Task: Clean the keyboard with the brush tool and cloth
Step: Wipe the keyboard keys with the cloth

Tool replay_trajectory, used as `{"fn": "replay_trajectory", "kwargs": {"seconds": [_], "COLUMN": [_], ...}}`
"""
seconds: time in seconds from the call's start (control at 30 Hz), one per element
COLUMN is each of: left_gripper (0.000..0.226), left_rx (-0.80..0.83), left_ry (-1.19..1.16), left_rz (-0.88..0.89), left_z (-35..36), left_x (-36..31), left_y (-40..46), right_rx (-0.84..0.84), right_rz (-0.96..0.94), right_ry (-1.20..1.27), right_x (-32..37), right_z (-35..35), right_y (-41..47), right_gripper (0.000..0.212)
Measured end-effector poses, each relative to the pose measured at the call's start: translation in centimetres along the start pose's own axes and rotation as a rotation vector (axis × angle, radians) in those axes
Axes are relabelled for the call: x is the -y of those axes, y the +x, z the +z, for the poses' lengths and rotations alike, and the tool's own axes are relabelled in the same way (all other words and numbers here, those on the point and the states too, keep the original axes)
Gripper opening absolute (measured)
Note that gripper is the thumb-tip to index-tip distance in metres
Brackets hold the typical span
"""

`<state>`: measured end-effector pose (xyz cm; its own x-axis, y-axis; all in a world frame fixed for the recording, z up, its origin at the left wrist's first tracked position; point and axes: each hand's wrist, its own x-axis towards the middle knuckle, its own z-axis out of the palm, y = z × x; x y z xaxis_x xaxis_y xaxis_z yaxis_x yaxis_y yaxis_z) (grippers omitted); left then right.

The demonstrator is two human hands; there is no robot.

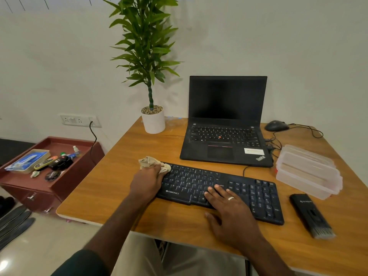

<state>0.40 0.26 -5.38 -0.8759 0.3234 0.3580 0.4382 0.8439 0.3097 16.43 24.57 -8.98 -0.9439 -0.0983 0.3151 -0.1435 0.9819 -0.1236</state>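
White lettering "ZEBRONICS" with a small logo is printed on the front left rim of the black keyboard (221,193), near the table's front edge. "ThinkPad" runs diagonally across the lower right corner of the open black laptop (227,124). A white sticker beside it is too blurred to read.

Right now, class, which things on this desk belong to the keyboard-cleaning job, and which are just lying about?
Belong to the job:
- keyboard, steadied by the right hand
- cloth, gripped by the left hand at the keyboard's left end
- brush tool, lying unused on the right

Just lying about:
- laptop
- mouse
- potted plant
- plastic containers
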Motion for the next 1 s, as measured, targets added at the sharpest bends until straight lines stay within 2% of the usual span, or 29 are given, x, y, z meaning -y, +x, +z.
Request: {"fn": "replay_trajectory", "kwargs": {"seconds": [0.07, 0.2, 0.27, 0.33, 0.37, 0.43, 0.53, 0.6, 0.67, 0.73, 0.8, 0.87, 0.93, 1.0], "left_gripper": [0.039, 0.039, 0.042, 0.047, 0.047, 0.043, 0.034, 0.043, 0.055, 0.055, 0.045, 0.032, 0.027, 0.027], "left_rx": [-0.014, 0.01, 0.019, 0.043, 0.069, 0.085, -0.012, -0.076, -0.111, -0.135, -0.211, -0.353, -0.489, -0.473], "left_ry": [0.034, -0.058, -0.106, -0.243, -0.367, -0.764, -1.436, -1.796, -1.939, -1.882, -1.713, -1.305, -0.851, -0.621], "left_rz": [0.025, 0.117, 0.112, 0.03, -0.042, -0.254, -0.66, -0.743, -0.73, -0.753, -0.779, -0.679, -0.491, -0.35], "left_z": [0.1, 0.6, 0.6, 0.3, 0.0, -0.9, -1.6, -2.0, -2.6, -3.3, -4.0, -4.6, -4.7, -4.1], "left_x": [-0.7, -1.9, -2.3, -2.3, -2.3, -2.9, -3.3, -2.1, -0.9, -0.1, 0.6, 1.5, 2.6, 2.7], "left_y": [0.0, 0.1, 0.4, 0.8, 0.8, 0.8, 1.1, 1.5, 1.6, 1.5, 1.3, 1.1, 0.8, 0.4], "right_rx": [0.004, -0.012, -0.016, -0.012, -0.008, 0.007, 0.029, 0.031, 0.02, 0.021, 0.018, 0.019, 0.008, 0.001], "right_rz": [0.001, 0.008, 0.013, 0.019, 0.021, 0.028, 0.007, 0.007, 0.012, 0.016, 0.011, 0.013, 0.011, 0.011], "right_ry": [-0.004, -0.032, -0.055, -0.06, -0.057, -0.053, -0.026, 0.003, -0.007, -0.023, -0.024, -0.024, -0.046, -0.05], "right_x": [0.0, 0.1, 0.1, 0.1, 0.1, 0.2, 0.3, 0.1, 0.0, 0.0, 0.0, 0.0, 0.1, 0.1], "right_z": [0.1, -0.1, -0.1, -0.1, -0.2, -0.4, -0.5, -0.3, -0.2, -0.2, -0.2, -0.1, 0.0, 0.0], "right_y": [-0.2, -0.2, -0.2, -0.2, -0.2, -0.1, 0.0, 0.0, -0.1, -0.1, -0.1, 0.0, -0.1, -0.1], "right_gripper": [0.06, 0.06, 0.06, 0.06, 0.06, 0.06, 0.061, 0.061, 0.06, 0.059, 0.059, 0.059, 0.058, 0.058]}}
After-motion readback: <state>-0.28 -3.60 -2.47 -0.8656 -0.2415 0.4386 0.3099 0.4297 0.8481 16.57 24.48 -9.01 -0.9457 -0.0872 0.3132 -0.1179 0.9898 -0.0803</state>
